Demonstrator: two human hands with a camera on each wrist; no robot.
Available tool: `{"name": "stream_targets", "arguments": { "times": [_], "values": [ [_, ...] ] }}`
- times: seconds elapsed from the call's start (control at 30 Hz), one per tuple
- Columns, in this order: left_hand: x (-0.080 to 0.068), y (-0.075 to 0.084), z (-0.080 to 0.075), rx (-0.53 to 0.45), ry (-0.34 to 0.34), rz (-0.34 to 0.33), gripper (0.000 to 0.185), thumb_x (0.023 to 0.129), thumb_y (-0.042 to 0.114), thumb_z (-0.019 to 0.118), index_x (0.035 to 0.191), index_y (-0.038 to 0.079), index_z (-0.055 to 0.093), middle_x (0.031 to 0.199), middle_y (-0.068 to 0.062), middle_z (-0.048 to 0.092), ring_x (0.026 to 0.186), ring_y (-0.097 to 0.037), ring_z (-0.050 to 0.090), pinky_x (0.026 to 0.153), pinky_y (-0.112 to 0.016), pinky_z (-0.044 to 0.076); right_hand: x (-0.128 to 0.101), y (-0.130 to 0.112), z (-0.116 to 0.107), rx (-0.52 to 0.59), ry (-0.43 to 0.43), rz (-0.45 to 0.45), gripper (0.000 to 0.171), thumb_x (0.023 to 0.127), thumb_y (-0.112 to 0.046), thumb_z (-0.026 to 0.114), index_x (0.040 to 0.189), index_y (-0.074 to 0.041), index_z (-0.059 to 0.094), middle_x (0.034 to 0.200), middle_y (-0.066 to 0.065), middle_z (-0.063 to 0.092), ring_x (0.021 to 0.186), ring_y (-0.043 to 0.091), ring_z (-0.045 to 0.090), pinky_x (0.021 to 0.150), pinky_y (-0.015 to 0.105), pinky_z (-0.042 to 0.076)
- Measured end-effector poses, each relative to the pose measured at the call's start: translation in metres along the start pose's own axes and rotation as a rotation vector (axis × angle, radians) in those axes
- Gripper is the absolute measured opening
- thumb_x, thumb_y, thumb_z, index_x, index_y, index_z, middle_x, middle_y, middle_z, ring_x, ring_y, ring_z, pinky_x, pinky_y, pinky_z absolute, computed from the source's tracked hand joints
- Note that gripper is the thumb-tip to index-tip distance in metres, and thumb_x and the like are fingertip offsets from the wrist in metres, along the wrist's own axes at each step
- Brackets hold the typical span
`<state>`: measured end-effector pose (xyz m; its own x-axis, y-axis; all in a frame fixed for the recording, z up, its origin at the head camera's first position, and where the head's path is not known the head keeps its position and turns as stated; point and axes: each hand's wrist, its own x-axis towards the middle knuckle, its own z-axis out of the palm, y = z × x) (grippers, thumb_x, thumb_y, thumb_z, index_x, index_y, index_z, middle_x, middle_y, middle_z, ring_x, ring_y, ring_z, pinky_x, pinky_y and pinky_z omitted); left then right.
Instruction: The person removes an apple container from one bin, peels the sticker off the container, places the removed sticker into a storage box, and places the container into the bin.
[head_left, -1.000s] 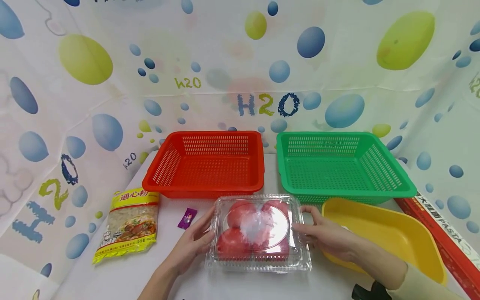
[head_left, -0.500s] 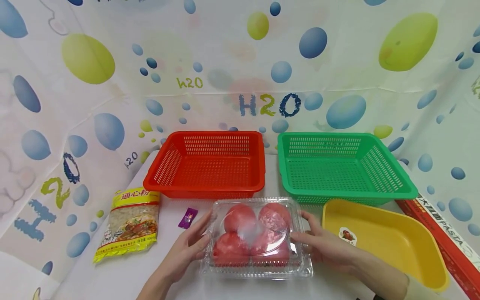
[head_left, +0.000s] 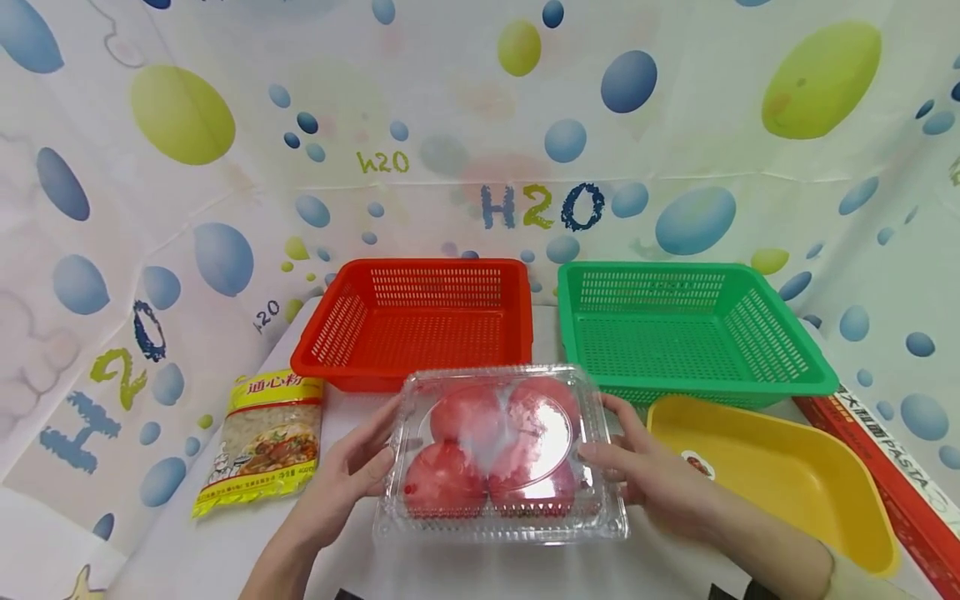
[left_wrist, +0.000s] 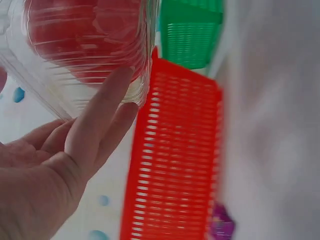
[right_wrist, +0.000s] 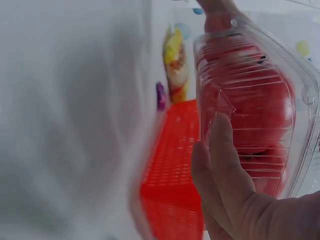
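Observation:
A clear plastic clamshell box (head_left: 501, 532) of several red tomatoes (head_left: 446, 485) is held between both hands in the head view. My left hand (head_left: 337, 479) grips its left side, and the right hand (head_left: 643, 468) grips the opposite side with the thumb along the lid's edge. From the left wrist, fingers (left_wrist: 95, 120) reach under the box's ribbed wall. The right wrist view likewise has fingertips (right_wrist: 220, 127) against the underside, below the tomatoes (right_wrist: 260, 110). The box is raised off the table and overlaps the red basket's front rim in the head view.
Behind the box stand a red basket (head_left: 318, 371) and a green basket (head_left: 697, 389). A yellow tray (head_left: 780, 492) lies at right beside a long red pasta box (head_left: 877, 454). A pasta bag (head_left: 262, 442) lies at left. The left wrist view catches a small purple packet (left_wrist: 221, 222).
The tomato box has come up off the table and shifted slightly left, with both hands moving along with it. It and the left hand now cover the purple packet in the head view.

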<state>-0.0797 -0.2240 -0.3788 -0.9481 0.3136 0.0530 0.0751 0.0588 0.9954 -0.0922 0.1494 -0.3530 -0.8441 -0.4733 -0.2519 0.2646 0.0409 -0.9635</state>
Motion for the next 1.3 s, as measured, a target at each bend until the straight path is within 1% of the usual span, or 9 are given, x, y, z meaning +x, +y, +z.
{"name": "stream_targets", "arguments": {
  "times": [0.23, 0.37, 0.5, 0.63, 0.77, 0.87, 1.0, 1.17, 1.3],
  "values": [
    [0.023, 0.024, -0.011, 0.108, 0.096, 0.169, 0.057, 0.102, 0.019, 0.051, 0.158, 0.016, 0.037, 0.153, -0.014, 0.045, 0.127, -0.026, 0.054, 0.083, -0.042, 0.059, 0.02, -0.037, -0.002, -0.006, 0.069, -0.01, 0.077, 0.101, -0.027, 0.057, 0.159, -0.021, 0.007, 0.131, 0.021, 0.054, 0.104, 0.029, 0.067, 0.087, 0.04, 0.057],
    [0.04, 0.038, -0.02, 0.122, 0.133, 0.192, 0.053, 0.105, 0.022, 0.047, 0.157, 0.017, 0.038, 0.15, -0.009, 0.048, 0.124, -0.026, 0.054, 0.085, -0.038, 0.058, 0.04, -0.054, -0.004, 0.038, 0.068, -0.027, 0.078, 0.1, -0.026, 0.056, 0.16, -0.021, 0.007, 0.141, 0.023, 0.045, 0.109, 0.027, 0.065, 0.089, 0.042, 0.057],
    [0.053, 0.047, -0.028, 0.079, 0.199, 0.169, 0.052, 0.107, 0.03, 0.046, 0.158, 0.019, 0.038, 0.149, -0.006, 0.045, 0.128, -0.026, 0.049, 0.089, -0.033, 0.056, 0.063, -0.067, -0.004, 0.08, 0.084, -0.039, 0.077, 0.1, -0.028, 0.054, 0.161, -0.022, 0.008, 0.144, 0.02, 0.042, 0.111, 0.027, 0.061, 0.089, 0.04, 0.057],
    [0.059, 0.046, -0.036, -0.033, 0.271, 0.129, 0.055, 0.107, 0.036, 0.046, 0.158, 0.019, 0.036, 0.15, -0.005, 0.042, 0.131, -0.022, 0.045, 0.092, -0.027, 0.054, 0.085, -0.077, -0.002, 0.13, 0.111, -0.038, 0.077, 0.1, -0.031, 0.055, 0.161, -0.023, 0.008, 0.15, 0.015, 0.037, 0.118, 0.03, 0.056, 0.09, 0.038, 0.056],
    [0.058, 0.041, -0.038, -0.101, 0.325, 0.11, 0.058, 0.107, 0.038, 0.048, 0.159, 0.016, 0.035, 0.147, -0.004, 0.047, 0.126, -0.017, 0.053, 0.092, -0.028, 0.054, 0.108, -0.084, 0.0, 0.173, 0.127, -0.039, 0.074, 0.1, -0.032, 0.056, 0.16, -0.025, 0.013, 0.149, 0.013, 0.038, 0.12, 0.034, 0.054, 0.089, 0.039, 0.057],
    [0.056, 0.036, -0.039, -0.133, 0.332, 0.127, 0.058, 0.107, 0.036, 0.048, 0.159, 0.013, 0.034, 0.143, -0.004, 0.052, 0.12, -0.017, 0.061, 0.09, -0.031, 0.055, 0.125, -0.09, 0.001, 0.201, 0.148, -0.035, 0.068, 0.1, -0.033, 0.059, 0.156, -0.026, 0.022, 0.146, 0.013, 0.042, 0.121, 0.036, 0.055, 0.088, 0.041, 0.058],
    [0.052, 0.031, -0.041, -0.129, 0.339, 0.127, 0.056, 0.108, 0.033, 0.047, 0.158, 0.011, 0.035, 0.143, -0.005, 0.051, 0.119, -0.019, 0.062, 0.089, -0.032, 0.056, 0.15, -0.097, 0.005, 0.226, 0.174, -0.032, 0.061, 0.098, -0.032, 0.064, 0.15, -0.026, 0.033, 0.144, 0.011, 0.044, 0.124, 0.036, 0.052, 0.087, 0.044, 0.058],
    [0.047, 0.02, -0.041, -0.088, 0.359, 0.058, 0.058, 0.106, 0.037, 0.049, 0.157, 0.012, 0.036, 0.147, -0.011, 0.05, 0.119, -0.022, 0.063, 0.091, -0.032, 0.055, 0.18, -0.101, 0.012, 0.255, 0.187, -0.027, 0.062, 0.096, -0.03, 0.067, 0.149, -0.025, 0.034, 0.143, 0.01, 0.045, 0.128, 0.033, 0.047, 0.086, 0.046, 0.058],
    [0.047, 0.008, -0.036, -0.073, 0.332, -0.002, 0.057, 0.106, 0.039, 0.049, 0.154, 0.009, 0.039, 0.137, -0.002, 0.061, 0.118, -0.023, 0.064, 0.092, -0.034, 0.055, 0.198, -0.1, 0.016, 0.254, 0.187, -0.037, 0.058, 0.096, -0.03, 0.066, 0.146, -0.023, 0.038, 0.14, 0.011, 0.047, 0.125, 0.034, 0.048, 0.084, 0.047, 0.059]
  ]
}}
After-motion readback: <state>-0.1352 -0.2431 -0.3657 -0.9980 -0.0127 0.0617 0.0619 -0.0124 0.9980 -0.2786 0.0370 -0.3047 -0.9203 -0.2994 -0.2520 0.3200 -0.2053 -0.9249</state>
